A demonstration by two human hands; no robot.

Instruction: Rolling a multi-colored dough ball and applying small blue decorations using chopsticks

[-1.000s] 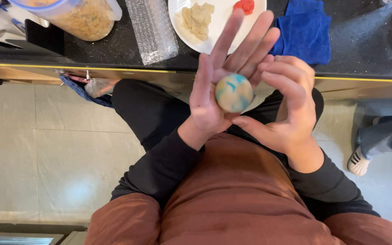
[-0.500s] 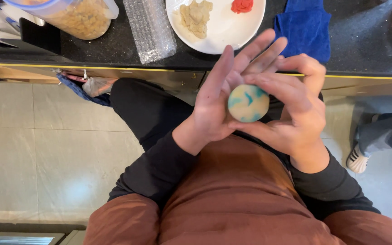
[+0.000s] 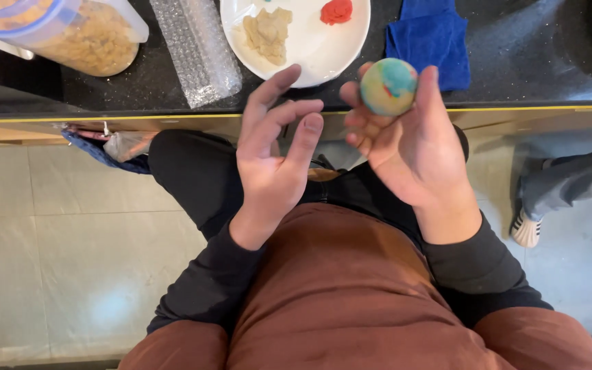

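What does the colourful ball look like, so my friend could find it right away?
Start at the black counter along the top, with its white plate and blue cloth. Just below its edge, the right hand holds a dough ball at its fingertips. It is the only round thing marbled yellow, teal and red.

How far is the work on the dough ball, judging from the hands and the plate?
Done: the round multicoloured dough ball looks smooth and fully formed. In hand: the right hand holds it at the fingertips; the left hand is open and empty beside it. Left: the white round plate on the black counter carries a beige dough lump and a red dough piece, both unshaped.
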